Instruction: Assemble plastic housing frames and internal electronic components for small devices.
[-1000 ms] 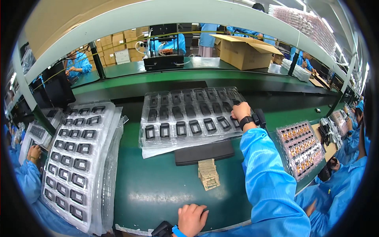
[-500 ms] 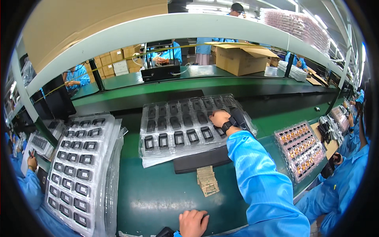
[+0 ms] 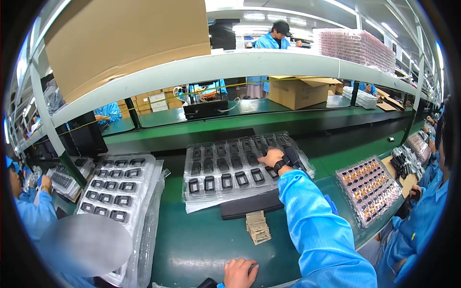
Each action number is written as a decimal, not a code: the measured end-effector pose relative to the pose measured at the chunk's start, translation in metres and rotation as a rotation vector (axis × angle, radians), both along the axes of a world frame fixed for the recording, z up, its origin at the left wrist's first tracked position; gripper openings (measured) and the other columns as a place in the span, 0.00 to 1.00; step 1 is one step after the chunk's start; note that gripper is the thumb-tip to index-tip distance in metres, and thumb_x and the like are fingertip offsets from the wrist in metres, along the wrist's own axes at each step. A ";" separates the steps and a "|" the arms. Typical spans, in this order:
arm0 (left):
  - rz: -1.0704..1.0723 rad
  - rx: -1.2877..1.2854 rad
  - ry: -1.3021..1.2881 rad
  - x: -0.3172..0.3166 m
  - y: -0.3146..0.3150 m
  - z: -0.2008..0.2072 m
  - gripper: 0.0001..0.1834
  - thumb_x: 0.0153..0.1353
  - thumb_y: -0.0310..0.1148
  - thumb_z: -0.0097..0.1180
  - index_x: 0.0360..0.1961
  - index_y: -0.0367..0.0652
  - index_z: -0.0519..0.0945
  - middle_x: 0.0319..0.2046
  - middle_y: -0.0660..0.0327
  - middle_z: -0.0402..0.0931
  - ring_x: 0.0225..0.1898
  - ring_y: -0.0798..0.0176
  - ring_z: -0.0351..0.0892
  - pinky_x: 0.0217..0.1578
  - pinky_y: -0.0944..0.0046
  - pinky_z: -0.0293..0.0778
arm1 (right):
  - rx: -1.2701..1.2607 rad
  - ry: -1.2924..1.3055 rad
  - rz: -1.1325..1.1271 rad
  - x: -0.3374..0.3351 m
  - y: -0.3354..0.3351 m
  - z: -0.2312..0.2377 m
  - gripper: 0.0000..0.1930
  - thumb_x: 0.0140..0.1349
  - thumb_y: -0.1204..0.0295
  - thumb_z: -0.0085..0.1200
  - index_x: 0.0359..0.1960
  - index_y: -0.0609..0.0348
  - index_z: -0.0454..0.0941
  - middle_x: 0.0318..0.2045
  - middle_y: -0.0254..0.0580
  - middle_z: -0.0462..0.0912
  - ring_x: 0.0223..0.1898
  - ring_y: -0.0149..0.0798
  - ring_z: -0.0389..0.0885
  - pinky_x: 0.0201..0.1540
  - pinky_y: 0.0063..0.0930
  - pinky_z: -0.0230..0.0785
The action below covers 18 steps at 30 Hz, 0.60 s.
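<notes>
Since a second ago your right hand (image 3: 272, 156) slid left along the tray (image 3: 230, 170), fingers curled on its right cells, while your left hand (image 3: 240, 272) rested loosely closed, empty, on the bench (image 3: 201, 245).

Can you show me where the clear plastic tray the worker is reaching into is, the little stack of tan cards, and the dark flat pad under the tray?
Clear plastic blister tray (image 3: 225, 185): head view, front rim.
Small stack of tan cards (image 3: 258, 227): head view, top card.
Dark flat rectangular pad (image 3: 249, 209): head view, exposed front edge.

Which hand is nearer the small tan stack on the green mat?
Left hand, just below the tan stack; right hand is farther up, on the clear tray.
</notes>
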<state>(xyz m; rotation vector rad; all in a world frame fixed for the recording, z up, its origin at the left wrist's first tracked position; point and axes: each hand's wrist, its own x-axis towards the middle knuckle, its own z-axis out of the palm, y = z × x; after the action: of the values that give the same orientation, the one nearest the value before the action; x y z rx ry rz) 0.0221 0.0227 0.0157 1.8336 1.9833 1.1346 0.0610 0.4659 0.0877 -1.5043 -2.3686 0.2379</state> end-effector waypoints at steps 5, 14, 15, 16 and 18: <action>0.018 -0.037 -0.011 0.003 -0.008 0.001 0.07 0.58 0.35 0.59 0.34 0.43 0.82 0.34 0.53 0.78 0.38 0.45 0.73 0.40 0.48 0.67 | 0.085 0.255 0.100 0.004 -0.055 0.046 0.19 0.54 0.57 0.62 0.36 0.63 0.84 0.34 0.54 0.85 0.39 0.54 0.84 0.43 0.43 0.75; 0.133 0.187 -0.177 -0.012 -0.001 0.005 0.34 0.51 0.29 0.68 0.58 0.35 0.68 0.49 0.48 0.70 0.39 0.53 0.70 0.43 0.58 0.71 | -0.309 0.185 0.683 0.091 -0.280 0.057 0.11 0.58 0.67 0.60 0.40 0.59 0.81 0.29 0.48 0.82 0.35 0.53 0.82 0.38 0.43 0.74; 0.132 0.198 -0.129 -0.014 -0.003 0.012 0.36 0.51 0.31 0.70 0.60 0.36 0.67 0.52 0.48 0.69 0.44 0.50 0.72 0.48 0.55 0.69 | -0.404 0.144 0.688 0.097 -0.294 0.046 0.10 0.59 0.68 0.59 0.40 0.59 0.80 0.33 0.49 0.82 0.38 0.53 0.81 0.39 0.44 0.73; 0.076 0.213 -0.033 -0.019 0.000 0.020 0.39 0.48 0.35 0.73 0.60 0.38 0.68 0.55 0.49 0.70 0.50 0.48 0.72 0.54 0.52 0.64 | -0.448 0.144 0.673 0.101 -0.301 0.028 0.10 0.60 0.68 0.59 0.40 0.58 0.81 0.33 0.49 0.82 0.38 0.53 0.81 0.40 0.45 0.73; -0.021 0.064 -0.012 -0.023 0.002 0.029 0.39 0.47 0.38 0.74 0.60 0.40 0.71 0.52 0.54 0.75 0.52 0.50 0.73 0.56 0.51 0.59 | -0.529 0.096 0.616 0.108 -0.312 -0.007 0.10 0.59 0.68 0.60 0.40 0.57 0.81 0.34 0.48 0.80 0.39 0.53 0.80 0.41 0.44 0.73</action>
<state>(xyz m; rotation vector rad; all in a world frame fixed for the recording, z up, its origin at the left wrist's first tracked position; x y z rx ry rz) -0.0006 0.0250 0.0451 1.8686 1.9383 1.2136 0.1690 0.1542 0.0811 -0.8424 -2.7509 1.1209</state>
